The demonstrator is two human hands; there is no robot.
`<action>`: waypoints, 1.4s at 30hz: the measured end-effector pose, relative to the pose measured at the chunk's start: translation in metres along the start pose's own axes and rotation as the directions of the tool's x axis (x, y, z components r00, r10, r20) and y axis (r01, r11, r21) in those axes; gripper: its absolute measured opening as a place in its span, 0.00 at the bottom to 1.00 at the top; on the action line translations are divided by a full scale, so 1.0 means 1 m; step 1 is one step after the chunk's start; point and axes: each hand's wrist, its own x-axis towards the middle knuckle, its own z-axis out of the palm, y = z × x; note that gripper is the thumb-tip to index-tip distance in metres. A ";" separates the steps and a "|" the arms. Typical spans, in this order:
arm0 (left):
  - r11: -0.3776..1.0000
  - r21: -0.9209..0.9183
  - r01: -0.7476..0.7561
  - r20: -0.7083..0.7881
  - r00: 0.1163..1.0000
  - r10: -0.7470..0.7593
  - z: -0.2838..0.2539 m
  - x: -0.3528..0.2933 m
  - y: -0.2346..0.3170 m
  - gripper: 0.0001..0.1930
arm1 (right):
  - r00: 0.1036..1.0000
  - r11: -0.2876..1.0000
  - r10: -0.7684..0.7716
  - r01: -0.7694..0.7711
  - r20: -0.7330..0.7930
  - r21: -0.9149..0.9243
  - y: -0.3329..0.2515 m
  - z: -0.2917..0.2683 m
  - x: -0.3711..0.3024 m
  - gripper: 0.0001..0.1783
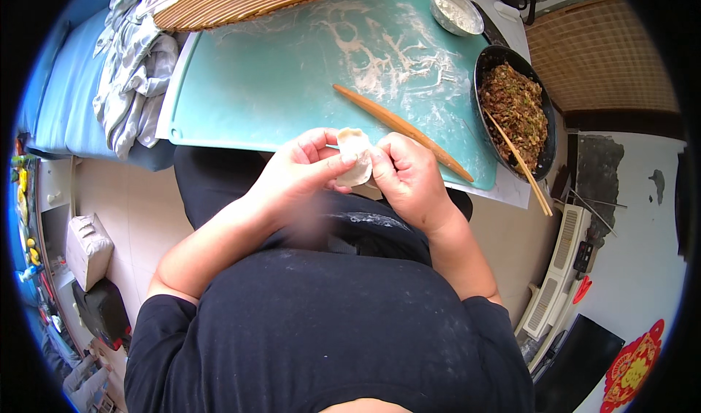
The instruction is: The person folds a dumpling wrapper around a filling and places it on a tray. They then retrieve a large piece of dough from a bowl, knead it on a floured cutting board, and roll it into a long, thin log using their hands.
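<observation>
A pale dumpling wrapper (353,147) is held up between my two hands, just off the near edge of the green mat. My left hand (312,163) grips its left side, with the thumb lying across the front. At its right edge my right hand (410,173) pinches the dough between thumb and curled fingers. Whether there is filling inside cannot be made out. Beyond my hands a wooden rolling pin (401,129) with tapered ends lies slanted on the flour-dusted green mat (248,84).
A black pan (549,113) of minced filling (513,106) stands at the right, with chopsticks (527,166) sticking out over its near rim. Behind it sits a bowl of flour (457,11). A round woven tray (263,4) rests at the far left, beside a grey-white cloth (139,70).
</observation>
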 end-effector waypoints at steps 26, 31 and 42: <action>0.998 -0.003 -0.063 -0.044 0.997 0.062 0.002 -0.002 0.003 0.20 | 0.995 0.997 -0.073 0.073 -0.066 0.001 0.005 0.006 -0.004 0.11; 0.993 -0.005 -0.115 -0.052 0.992 0.115 0.001 -0.001 0.002 0.21 | 0.999 0.996 -0.020 0.022 -0.030 0.087 0.009 0.004 -0.007 0.09; 0.983 0.050 -0.175 -0.085 0.980 0.179 0.003 -0.001 0.000 0.20 | 0.999 0.996 -0.005 0.010 -0.052 0.090 0.011 0.008 -0.011 0.10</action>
